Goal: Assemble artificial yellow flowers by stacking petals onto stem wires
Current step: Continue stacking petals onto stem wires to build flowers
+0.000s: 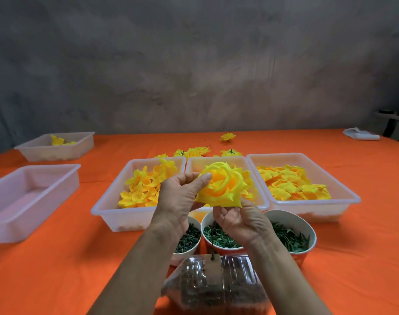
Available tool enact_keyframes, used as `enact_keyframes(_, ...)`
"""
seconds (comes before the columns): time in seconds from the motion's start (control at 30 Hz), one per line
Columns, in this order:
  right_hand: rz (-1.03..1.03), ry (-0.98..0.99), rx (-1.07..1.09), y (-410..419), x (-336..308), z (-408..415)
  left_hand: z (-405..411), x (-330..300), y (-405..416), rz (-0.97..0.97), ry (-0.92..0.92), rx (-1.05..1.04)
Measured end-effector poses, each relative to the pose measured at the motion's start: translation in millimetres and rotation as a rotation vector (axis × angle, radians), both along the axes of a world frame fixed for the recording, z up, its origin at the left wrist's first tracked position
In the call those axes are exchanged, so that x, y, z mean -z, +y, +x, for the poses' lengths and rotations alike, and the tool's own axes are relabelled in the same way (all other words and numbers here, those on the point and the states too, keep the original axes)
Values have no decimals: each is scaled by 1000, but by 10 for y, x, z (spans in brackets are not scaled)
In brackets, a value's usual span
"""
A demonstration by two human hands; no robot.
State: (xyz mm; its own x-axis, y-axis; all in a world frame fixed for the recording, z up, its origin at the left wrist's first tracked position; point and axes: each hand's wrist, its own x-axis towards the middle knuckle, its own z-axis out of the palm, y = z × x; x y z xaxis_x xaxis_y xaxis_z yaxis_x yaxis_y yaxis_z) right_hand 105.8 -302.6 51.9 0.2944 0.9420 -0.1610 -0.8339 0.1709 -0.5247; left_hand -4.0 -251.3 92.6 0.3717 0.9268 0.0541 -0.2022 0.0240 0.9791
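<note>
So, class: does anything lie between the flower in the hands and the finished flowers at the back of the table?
Yes. The middle tray lies between the flower and the pile; it must be carried over it.

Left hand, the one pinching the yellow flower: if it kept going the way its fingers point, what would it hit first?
Probably the yellow flower itself, which the left hand already pinches; beyond it, likely the middle petal tray, though depth is unclear.

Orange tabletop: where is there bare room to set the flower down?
Bare cloth lies between the two left trays and the petal trays, also at far right. Crowded around the cups beneath both hands.
</note>
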Motion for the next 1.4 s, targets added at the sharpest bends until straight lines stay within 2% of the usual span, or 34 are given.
enact_keyframes(0.17, 94, -407, -5, 27, 66, 119, 7, -61, 69, 52, 7, -21)
enact_keyframes(0.3, 84, -657, 129, 76, 149, 132, 81, -71, 116, 100, 25, -53)
enact_keyframes(0.47, 61, -725, 235, 159, 197, 195, 170, -26, 161, -44, -73, 5)
enact_keyframes(0.63, 85, -854, 326, 213, 312, 314, 162, 101, 288, -129, -54, 49)
enact_keyframes(0.77, 154, -980, 368, 252, 382, 339, 197, 147, 384, -32, -15, -54)
enact_keyframes(0.9, 144, -961, 401, 265, 423, 408, 173, 167, 410, 38, -45, -53)
enact_keyframes(1.0, 118, -934, 425, 261, 465, 443, 118, 174, 362, 242, 25, -90)
enact_keyframes(1.1, 124, -913, 428, 269, 467, 424, 73, 162, 245, 623, 171, -116)
enact_keyframes(1.2, 142, -893, 419, 262, 459, 407, 68, 167, 125, 896, 223, -79)
enact_keyframes(1.3, 194, -884, 401, 223, 419, 368, 109, 194, 51, 1060, 321, -112)
enact_keyframes(1.4, 244, -906, 402, 197, 386, 329, 146, 235, 25, 1157, 387, -235)
